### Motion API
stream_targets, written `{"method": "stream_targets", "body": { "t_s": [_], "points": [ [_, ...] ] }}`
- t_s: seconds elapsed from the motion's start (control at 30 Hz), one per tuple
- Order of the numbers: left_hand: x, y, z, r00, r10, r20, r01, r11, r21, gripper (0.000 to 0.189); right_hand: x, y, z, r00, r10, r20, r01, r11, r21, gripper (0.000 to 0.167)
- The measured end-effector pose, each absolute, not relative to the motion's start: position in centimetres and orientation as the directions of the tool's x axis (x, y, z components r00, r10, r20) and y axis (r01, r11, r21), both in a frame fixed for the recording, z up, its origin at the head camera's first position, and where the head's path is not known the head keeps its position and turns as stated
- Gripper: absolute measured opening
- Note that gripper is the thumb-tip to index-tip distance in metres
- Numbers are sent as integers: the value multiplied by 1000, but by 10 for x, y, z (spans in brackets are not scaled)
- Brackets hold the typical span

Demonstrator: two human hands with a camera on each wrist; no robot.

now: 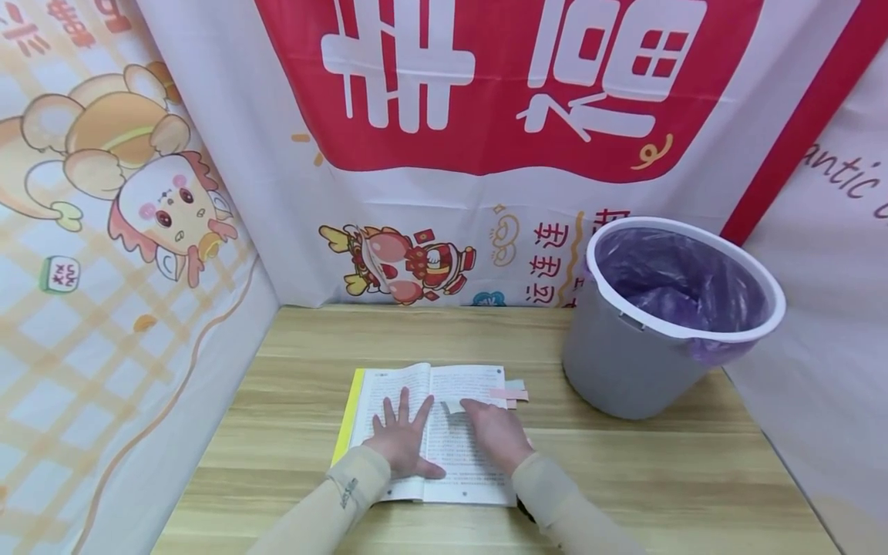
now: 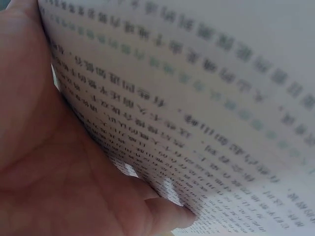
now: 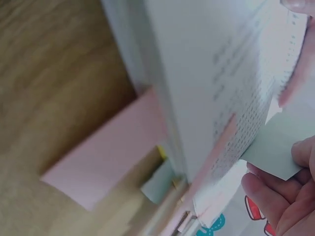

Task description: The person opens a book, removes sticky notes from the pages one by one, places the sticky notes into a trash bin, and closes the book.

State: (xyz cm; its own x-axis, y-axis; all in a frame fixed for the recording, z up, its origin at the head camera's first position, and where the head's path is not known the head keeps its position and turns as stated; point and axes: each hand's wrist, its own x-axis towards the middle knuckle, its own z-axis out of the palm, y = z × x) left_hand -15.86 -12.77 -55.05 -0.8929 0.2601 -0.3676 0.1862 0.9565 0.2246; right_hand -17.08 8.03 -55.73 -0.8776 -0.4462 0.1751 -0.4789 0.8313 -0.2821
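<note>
The left hand (image 1: 401,443) splays flat across the open book (image 1: 449,445) on the surface (image 1: 694,478) while the right hand (image 1: 496,433) pinches a pale tab (image 3: 279,145) over its right side, apparently placing or removing it, which likely calls for light control.

Gap btwn book (image 1: 452,445) & bin (image 1: 624,358); page tabs (image 1: 512,394) jut into it; backdrop (image 1: 486,150) blocks rear.

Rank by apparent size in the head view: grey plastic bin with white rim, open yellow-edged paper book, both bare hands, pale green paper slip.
1. Grey plastic bin with white rim
2. Open yellow-edged paper book
3. Left hand and right hand: too alike to rank
4. Pale green paper slip
</note>
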Motion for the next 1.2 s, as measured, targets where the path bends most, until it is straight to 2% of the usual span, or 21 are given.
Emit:
{"method": "stream_targets", "body": {
  "t_s": [0.2, 0.43, 0.67, 0.83, 0.9, 0.97, 1.07, 1.2],
  "points": [
    [-160, -129, -554, -892, 255, -374, 176, 956, 234, 132, -172, 83, -550, -861, -436, 261, -500, 819, -281, 30],
    [-162, -128, -557, -892, 257, -371, 173, 954, 246, 133, -168, 90, -534, -874, -406, 269, -480, 810, -337, 33],
    [-163, -129, -559, -892, 253, -375, 166, 954, 248, 133, -165, 95, -523, -863, -393, 316, -487, 814, -317, 40],
    [-163, -129, -557, -894, 248, -374, 158, 954, 255, 132, -163, 98, -513, -886, -374, 273, -453, 823, -343, 66],
    [-163, -129, -557, -894, 247, -374, 158, 955, 252, 132, -162, 100, -509, -890, -373, 264, -448, 824, -346, 71],
    [-162, -129, -557, -895, 250, -369, 160, 953, 259, 132, -162, 102, -505, -890, -367, 271, -446, 824, -348, 66],
    [-162, -129, -557, -895, 250, -370, 161, 954, 253, 132, -161, 106, -499, -879, -357, 317, -456, 823, -338, 49],
    [-162, -129, -557, -896, 252, -365, 161, 952, 261, 133, -160, 111, -489, -862, -328, 387, -461, 824, -329, 39]
  ]
}}
